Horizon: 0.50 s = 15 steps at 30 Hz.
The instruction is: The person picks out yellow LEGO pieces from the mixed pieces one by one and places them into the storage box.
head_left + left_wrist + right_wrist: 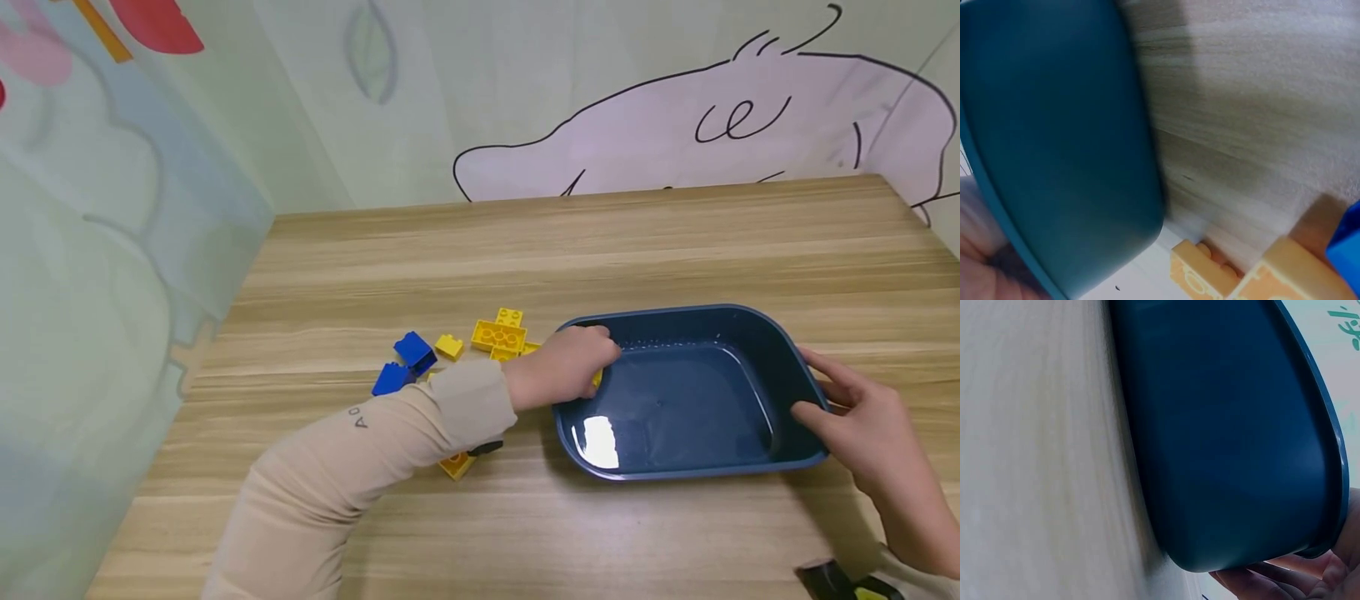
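A dark blue plastic bin (pixel 675 312) stands on the wooden table. My left hand (pixel 564 364) reaches over its left rim, fingers curled down inside and holding a yellow toy brick (pixel 597 378), mostly hidden by the hand. At the opposite end, my right hand (pixel 862 421) grips the rim, thumb inside and fingers against the outer wall. The right wrist view shows these fingers (pixel 1254 584) under the rim. In the left wrist view, the bin wall (pixel 1060 144) covers part of the left hand (pixel 982 250).
Left of the bin lie several yellow bricks (pixel 498 336), a small yellow brick (pixel 449 347) and two blue bricks (pixel 415 352). Another yellow brick (pixel 457 465) shows below the left sleeve. A wall with printed drawings (pixel 637 125) rises behind the table.
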Available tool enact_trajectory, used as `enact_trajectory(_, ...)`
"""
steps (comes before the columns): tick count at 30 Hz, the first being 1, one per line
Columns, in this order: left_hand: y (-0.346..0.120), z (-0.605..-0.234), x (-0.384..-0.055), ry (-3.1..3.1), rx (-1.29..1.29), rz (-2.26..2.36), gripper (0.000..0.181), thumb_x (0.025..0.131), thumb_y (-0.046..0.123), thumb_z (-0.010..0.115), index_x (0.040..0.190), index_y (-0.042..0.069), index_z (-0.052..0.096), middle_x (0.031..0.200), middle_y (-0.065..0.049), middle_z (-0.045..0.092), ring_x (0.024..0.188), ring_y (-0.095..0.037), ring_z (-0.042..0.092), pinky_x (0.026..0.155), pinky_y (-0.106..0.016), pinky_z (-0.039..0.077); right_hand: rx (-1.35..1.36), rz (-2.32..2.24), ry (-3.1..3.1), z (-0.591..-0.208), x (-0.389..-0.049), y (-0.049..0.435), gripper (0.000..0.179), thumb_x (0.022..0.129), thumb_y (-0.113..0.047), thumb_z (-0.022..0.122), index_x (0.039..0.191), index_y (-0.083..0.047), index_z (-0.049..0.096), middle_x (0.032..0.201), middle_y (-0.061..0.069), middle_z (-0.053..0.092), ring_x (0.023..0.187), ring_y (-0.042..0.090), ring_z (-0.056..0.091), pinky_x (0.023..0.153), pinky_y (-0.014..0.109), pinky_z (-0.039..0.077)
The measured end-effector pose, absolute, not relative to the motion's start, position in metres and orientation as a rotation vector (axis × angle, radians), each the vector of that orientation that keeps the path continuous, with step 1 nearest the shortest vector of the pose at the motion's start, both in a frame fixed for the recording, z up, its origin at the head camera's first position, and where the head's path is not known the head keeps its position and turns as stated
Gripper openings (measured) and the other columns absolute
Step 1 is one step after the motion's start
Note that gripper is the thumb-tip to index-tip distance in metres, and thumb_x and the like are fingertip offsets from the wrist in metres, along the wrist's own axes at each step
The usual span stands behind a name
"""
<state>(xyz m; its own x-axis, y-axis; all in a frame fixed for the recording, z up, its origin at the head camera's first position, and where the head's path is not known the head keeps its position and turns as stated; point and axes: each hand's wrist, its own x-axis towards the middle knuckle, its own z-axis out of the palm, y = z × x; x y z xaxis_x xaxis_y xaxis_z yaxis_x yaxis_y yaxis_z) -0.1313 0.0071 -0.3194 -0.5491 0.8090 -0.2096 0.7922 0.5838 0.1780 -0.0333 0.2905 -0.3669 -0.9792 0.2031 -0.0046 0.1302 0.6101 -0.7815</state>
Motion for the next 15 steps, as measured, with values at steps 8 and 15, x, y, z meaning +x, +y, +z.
enact_trajectory(8,0.0069,-0.3171,-0.1292,2.516,1.314,0.050,0.042,0.081,0.011,0.071,0.122,0.008,0.061,0.109,-0.007,0.060,0.090,-0.016,0.055,0.076,-0.023,0.047,-0.289,1.317,-2.736,-0.3668,-0.0338,0.2901,0.059,0.079,0.007,0.057,0.136,0.008,0.039,0.115,0.042,0.047,0.070,-0.019,0.046,0.048,0.016,0.048)
enact_trajectory(15,0.0038,-0.3118,-0.1289,2.529,1.336,0.063,0.045,0.081,0.013,0.073,0.124,0.010,0.059,0.113,-0.007,0.059,0.095,-0.016,0.056,0.081,-0.021,0.046,-0.264,1.329,-2.722,-0.3697,-0.0336,0.2921,0.060,0.079,0.008,0.057,0.136,0.008,0.039,0.114,0.042,0.048,0.070,-0.018,0.049,0.048,0.018,0.049)
